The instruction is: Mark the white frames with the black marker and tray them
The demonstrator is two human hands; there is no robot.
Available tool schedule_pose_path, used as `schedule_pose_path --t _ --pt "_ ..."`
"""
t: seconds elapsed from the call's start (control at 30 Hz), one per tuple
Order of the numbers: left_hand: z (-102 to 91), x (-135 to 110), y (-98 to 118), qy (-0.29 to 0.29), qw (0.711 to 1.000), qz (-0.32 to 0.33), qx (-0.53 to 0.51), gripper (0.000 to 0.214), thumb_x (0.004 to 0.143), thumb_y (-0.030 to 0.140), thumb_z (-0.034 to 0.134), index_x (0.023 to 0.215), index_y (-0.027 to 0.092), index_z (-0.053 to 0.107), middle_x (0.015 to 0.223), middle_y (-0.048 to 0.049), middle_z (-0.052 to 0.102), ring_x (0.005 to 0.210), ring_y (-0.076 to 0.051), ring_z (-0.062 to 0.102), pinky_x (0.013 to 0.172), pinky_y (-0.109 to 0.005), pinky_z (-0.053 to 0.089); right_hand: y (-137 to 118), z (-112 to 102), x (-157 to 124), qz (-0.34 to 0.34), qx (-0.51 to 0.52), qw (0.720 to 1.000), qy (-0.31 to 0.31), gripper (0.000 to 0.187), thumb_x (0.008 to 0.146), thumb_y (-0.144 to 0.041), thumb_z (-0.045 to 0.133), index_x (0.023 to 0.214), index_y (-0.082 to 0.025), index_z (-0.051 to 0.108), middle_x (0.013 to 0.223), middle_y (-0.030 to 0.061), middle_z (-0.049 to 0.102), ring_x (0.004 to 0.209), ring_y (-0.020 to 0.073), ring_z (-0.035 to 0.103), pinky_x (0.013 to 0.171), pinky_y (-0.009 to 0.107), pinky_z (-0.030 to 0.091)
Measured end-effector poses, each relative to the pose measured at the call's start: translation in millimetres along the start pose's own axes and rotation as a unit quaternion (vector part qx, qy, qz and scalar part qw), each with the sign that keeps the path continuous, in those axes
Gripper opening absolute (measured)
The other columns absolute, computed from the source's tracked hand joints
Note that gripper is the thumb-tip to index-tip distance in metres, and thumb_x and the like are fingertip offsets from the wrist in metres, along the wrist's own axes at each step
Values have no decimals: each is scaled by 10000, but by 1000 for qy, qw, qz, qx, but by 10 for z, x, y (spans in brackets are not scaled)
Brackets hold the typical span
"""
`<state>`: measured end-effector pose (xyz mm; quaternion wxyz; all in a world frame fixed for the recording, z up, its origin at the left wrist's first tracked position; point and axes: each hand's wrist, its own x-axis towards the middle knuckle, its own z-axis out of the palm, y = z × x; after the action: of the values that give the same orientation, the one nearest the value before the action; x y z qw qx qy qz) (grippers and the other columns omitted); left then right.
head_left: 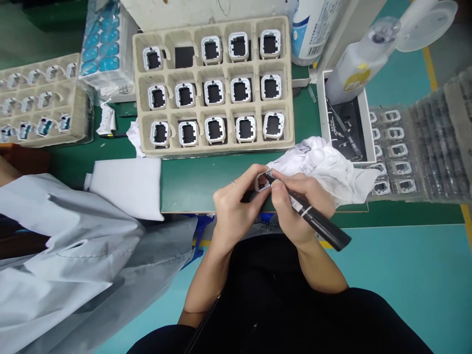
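Note:
Between the thumb and fingers of my left hand point(236, 204) is a small white square frame point(261, 183), partly hidden by the fingers. My right hand point(300, 204) grips a black marker pen point(313, 216) with a white band, its tip at the frame's upper right edge. Both hands are close together over the front edge of the green table. A crumpled white cloth point(324, 164) lies just beyond my right hand. Behind the hands, a beige moulded tray point(217, 155) carries rows of similar white frames, with one pocket at the back left holding none.
A co-worker's grey sleeve point(66, 221) is at the left, near a folded white cloth point(127, 187). Another tray point(83, 115) of parts stands back left. On the right are a white box point(370, 132) with tools, a squeeze bottle point(354, 69) and clear plastic trays point(409, 160).

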<state>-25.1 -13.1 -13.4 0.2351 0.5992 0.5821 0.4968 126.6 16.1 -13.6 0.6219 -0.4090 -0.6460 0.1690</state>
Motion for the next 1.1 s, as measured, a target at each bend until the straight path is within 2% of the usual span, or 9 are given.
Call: schedule_pose_path --t 0.17,0.27,0.43,0.53,0.73,0.9,1.1 --pt "-30 89 11 -43 992 -63 -104 345 1072 416 1003 1371 262 923 1120 -27 944 959 -213 925 996 -324 814 41 -15 -49 8 3 1000 -1 70 1168 -290 848 1152 -339 801 1045 -3 956 974 296 994 772 445 854" --pt "-44 130 9 -47 985 -86 -143 432 1017 490 1070 1342 248 920 1116 -40 947 972 -225 940 986 -331 827 39 -11 -46 6 2 1000 4 72 1170 -284 845 1150 -335 798 1040 2 956 941 287 988 749 433 843" --pt "-93 172 -2 -60 973 -110 -195 562 919 533 1158 1329 241 909 1062 -40 936 956 -220 945 905 -291 819 48 -1 -48 1 25 1000 -4 136 1144 -260 875 1238 -335 810 1166 29 975 958 291 989 739 422 832" --pt "-126 194 -19 -83 966 -129 -208 630 870 557 1188 1334 238 905 1058 -48 934 973 -239 956 891 -300 823 54 7 -48 -13 24 1000 11 131 1133 -251 871 1221 -330 814 1113 19 969 946 297 993 723 413 830" --pt "-134 200 -38 -87 956 -135 -244 591 854 423 1210 1331 236 914 1080 -46 943 1002 -228 959 922 -279 824 52 19 -55 -25 34 999 24 166 1118 -227 882 1253 -316 841 1138 22 973 974 304 1002 760 404 848" --pt "-146 230 -43 -95 945 -134 -282 594 826 362 1232 1311 231 914 1128 -40 957 1071 -239 970 990 -287 825 40 20 -32 -47 39 997 43 201 1097 -195 894 1266 -297 861 1075 8 960 964 311 1005 761 388 858" --pt "-199 278 -91 -132 923 -143 -331 616 809 325 1247 1334 244 934 1189 -53 963 1133 -264 972 1027 -311 829 24 -35 26 -92 34 995 15 259 1066 -160 883 1292 -286 863 1043 16 970 983 334 1012 740 370 862"
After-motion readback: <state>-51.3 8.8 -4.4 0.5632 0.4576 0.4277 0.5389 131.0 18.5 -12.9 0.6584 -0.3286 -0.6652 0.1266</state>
